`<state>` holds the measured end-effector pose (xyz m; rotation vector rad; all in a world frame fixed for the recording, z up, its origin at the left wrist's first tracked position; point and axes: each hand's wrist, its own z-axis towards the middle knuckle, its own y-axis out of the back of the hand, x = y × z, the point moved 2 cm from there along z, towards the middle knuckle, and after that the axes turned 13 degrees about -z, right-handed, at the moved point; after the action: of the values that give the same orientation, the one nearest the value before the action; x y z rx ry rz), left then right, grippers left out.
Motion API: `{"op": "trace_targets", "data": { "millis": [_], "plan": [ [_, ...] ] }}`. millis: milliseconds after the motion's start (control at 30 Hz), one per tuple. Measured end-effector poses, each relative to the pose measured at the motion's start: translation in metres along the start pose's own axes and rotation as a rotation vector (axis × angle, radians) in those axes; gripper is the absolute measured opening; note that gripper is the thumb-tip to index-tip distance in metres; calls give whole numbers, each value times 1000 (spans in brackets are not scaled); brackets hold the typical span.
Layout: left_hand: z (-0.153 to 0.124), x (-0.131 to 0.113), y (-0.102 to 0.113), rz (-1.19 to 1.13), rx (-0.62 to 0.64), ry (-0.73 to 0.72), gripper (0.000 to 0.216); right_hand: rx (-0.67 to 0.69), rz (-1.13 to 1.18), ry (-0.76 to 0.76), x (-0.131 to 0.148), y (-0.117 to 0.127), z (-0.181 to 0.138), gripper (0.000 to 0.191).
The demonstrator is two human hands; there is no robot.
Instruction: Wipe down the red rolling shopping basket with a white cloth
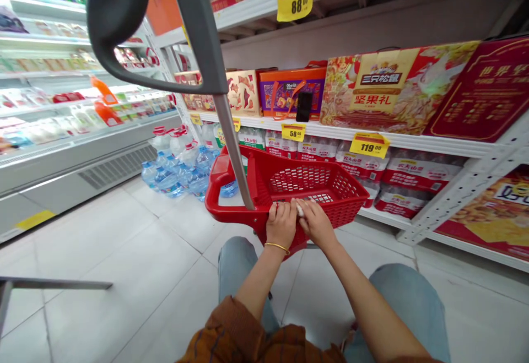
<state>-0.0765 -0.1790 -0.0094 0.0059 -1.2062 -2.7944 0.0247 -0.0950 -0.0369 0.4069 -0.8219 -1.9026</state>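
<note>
A red plastic shopping basket [339, 212] with perforated walls stands before my knees, and its inside looks bare. My left hand [281, 226], with a gold bangle at the wrist, has its fingers curled over the near rim. Right beside it, my right hand [317, 224] is closed on a small white wad [300, 210], perhaps tissue or cloth, pressed at the same rim. A metal pole with a dark grey handle [210, 49] rises from the basket's left part, slanting towards me.
Shelving with gift boxes [382, 90], price tags [369, 144] and packed water bottles [399, 198] runs behind the basket. A black phone [304, 107] stands against an upper box. Large water bottles [171, 175] sit on the floor by a refrigerated display [95, 164]. A metal bar [61, 284] juts in at left.
</note>
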Motion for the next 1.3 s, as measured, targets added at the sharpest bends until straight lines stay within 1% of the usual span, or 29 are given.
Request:
{"op": "trace_targets", "data": {
  "millis": [100, 233, 533, 733, 900, 1067, 1200, 1300],
  "plan": [
    [1, 2, 0, 9, -57, -5, 29, -9, -40, -2, -10, 2, -5, 48],
    [2, 4, -1, 10, -92, -17, 22, 9, -35, 1, -19, 4, -7, 45],
    [2, 13, -1, -20, -121, -42, 17, 14, -52, -21, -27, 1, -13, 46],
    [-1, 22, 3, -45, -99, -39, 16, 7, -17, -17, -33, -2, -19, 53],
    [-5, 30, 7, -65, -81, -27, 18, 30, 28, -5, -26, -4, -19, 58],
    [-6, 31, 14, -101, -60, 44, 19, 61, -18, -43, -10, -5, -14, 53],
    [-7, 21, 14, -94, -78, 116, 25, 65, -97, -110, 2, -6, -10, 46],
    [-6, 8, 3, -144, -10, 35, 31, 89, -123, -130, 8, -4, -8, 39]
  ]
}}
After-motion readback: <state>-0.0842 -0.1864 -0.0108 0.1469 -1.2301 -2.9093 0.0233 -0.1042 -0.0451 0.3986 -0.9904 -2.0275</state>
